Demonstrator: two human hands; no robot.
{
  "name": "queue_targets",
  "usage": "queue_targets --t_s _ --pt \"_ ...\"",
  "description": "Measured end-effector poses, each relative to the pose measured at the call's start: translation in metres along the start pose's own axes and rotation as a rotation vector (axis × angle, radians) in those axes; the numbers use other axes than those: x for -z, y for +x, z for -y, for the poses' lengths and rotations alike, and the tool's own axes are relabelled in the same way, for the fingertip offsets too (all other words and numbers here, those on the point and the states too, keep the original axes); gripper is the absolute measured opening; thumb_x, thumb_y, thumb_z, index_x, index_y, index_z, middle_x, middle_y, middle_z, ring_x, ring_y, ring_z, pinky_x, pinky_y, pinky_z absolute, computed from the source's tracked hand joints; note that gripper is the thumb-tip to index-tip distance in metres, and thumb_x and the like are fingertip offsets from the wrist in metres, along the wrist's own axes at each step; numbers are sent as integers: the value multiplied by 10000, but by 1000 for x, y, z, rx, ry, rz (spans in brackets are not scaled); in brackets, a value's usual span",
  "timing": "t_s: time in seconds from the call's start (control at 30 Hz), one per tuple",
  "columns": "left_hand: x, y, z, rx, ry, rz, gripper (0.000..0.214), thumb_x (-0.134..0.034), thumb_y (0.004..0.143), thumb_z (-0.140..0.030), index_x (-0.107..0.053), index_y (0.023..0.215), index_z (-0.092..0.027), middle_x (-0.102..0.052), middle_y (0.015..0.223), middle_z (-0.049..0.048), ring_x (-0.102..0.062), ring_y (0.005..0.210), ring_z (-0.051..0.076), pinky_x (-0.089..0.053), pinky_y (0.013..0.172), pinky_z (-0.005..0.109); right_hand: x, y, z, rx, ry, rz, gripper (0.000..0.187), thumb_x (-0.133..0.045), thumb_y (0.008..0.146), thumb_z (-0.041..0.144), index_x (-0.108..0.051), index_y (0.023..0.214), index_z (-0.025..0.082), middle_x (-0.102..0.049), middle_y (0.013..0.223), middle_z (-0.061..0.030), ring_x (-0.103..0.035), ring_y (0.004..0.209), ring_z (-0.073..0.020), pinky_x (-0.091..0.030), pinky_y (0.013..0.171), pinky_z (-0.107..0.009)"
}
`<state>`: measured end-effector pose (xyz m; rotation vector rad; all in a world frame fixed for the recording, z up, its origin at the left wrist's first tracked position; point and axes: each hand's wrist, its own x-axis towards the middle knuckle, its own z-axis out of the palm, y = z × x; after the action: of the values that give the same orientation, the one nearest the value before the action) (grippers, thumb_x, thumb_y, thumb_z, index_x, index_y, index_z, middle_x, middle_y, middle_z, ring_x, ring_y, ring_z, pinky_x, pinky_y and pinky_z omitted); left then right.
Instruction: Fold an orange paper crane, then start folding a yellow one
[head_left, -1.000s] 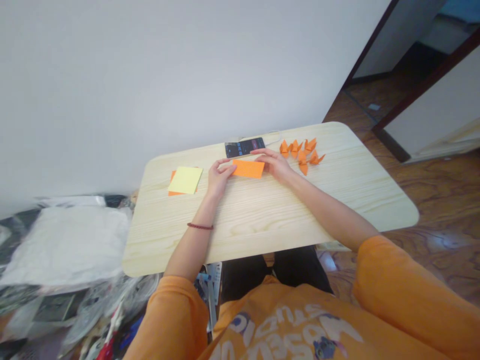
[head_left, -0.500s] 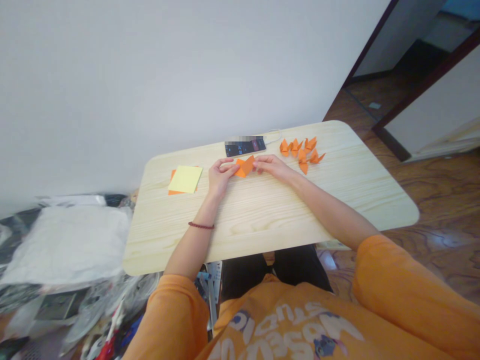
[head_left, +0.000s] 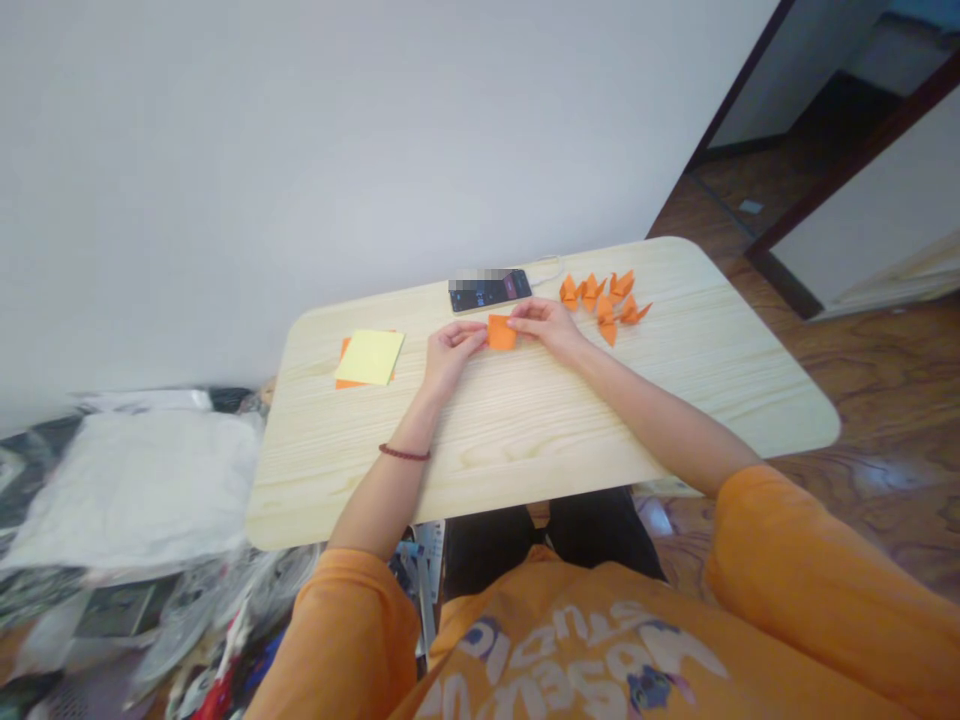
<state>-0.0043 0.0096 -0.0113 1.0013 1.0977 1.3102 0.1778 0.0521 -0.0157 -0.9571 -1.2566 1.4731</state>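
Two hands pinch a small folded orange paper at the far side of a pale wooden bench.

The left hand (head_left: pixel 448 350) grips the orange paper's (head_left: pixel 501 332) left edge between closed fingers; the right hand (head_left: pixel 550 325) clamps its right edge. The paper sits low over the bench (head_left: pixel 525 420), just in front of a dark phone (head_left: pixel 489 290). Folded orange paper shapes (head_left: pixel 606 297) lie just right of the right hand; a yellow sheet (head_left: pixel 369 357) on orange ones lies to the left.

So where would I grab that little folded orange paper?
Probably its near edge, coming from the person's side. The folded orange paper is pinched at its sides by the left hand and right hand, and the phone lies close behind it.
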Motion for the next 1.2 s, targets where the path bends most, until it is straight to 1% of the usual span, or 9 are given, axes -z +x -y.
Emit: queue_targets --t_s 0.17,0.33,0.43,0.53,0.67,0.8,0.9,1.03,1.2 --pt "-4 -4 -3 -17 73 -1 344 -865 536 -328 -719 796 -157 -735 722 30 -675 654 122 -540 704 250 -3 -1 1 -31 27 -18 395 -864 478 379 -599 670 158 -588 613 33 -438 519 -59 -272 466 -207" --pt "-6 -6 -2 -14 104 -23 342 -874 510 -328 -712 754 -150 -727 698 41 -665 622 132 -539 673 263 -7 -5 5 -58 32 -24 403 -872 452 374 -608 667 160 -618 648 19 -505 579 -81 -345 506 -215" --pt "-4 -5 1 -16 105 -65 350 -872 507 -342 -710 754 -155 -728 705 43 -668 630 143 -542 677 279 -6 -5 5 -44 45 -5 401 -852 511 377 -659 793 169 -637 686 17 -488 564 -72 -301 476 -205" --pt "-3 -4 2 -28 91 -95 354 -869 515 -347 -711 768 -157 -728 709 42 -667 629 139 -542 684 279 -3 -3 2 -46 57 15 444 -839 548 390 -678 904 179 -656 709 8 -508 577 -79 -296 470 -202" --pt "-3 -4 0 -44 86 -98 358 -863 526 -338 -716 798 -157 -728 710 40 -668 634 136 -546 696 283 -1 0 -4 -68 54 11 397 -845 537 418 -669 783 161 -621 640 10 -483 541 -71 -297 464 -207" --pt "-4 -6 0 -69 95 -80 373 -858 533 -324 -726 840 -158 -731 726 47 -678 667 151 -557 710 299 -3 -1 -3 -60 51 6 380 -851 530 405 -662 741 151 -599 602 19 -430 491 -53 -264 447 -208" --pt "-5 -6 0 -84 97 -98 336 -859 533 -303 -726 804 -155 -733 741 53 -677 673 151 -563 705 299 -5 -4 0 -58 41 1 384 -858 506 397 -651 704 142 -588 580 21 -404 472 -44 -247 444 -211" --pt "-7 -7 0 -90 109 -140 284 -841 567 -321 -729 770 -157 -736 753 51 -673 679 150 -565 693 294 -8 -7 5 -75 15 -10 413 -867 466 420 -641 674 143 -587 569 18 -413 482 -53 -245 446 -217" --pt "-7 -7 0 -105 110 -129 262 -816 613 -356 -741 764 -156 -743 777 55 -676 700 151 -563 713 291 -9 -7 5 -89 -2 -50 448 -888 404 433 -639 648 152 -581 550 19 -429 486 -60 -273 451 -216"
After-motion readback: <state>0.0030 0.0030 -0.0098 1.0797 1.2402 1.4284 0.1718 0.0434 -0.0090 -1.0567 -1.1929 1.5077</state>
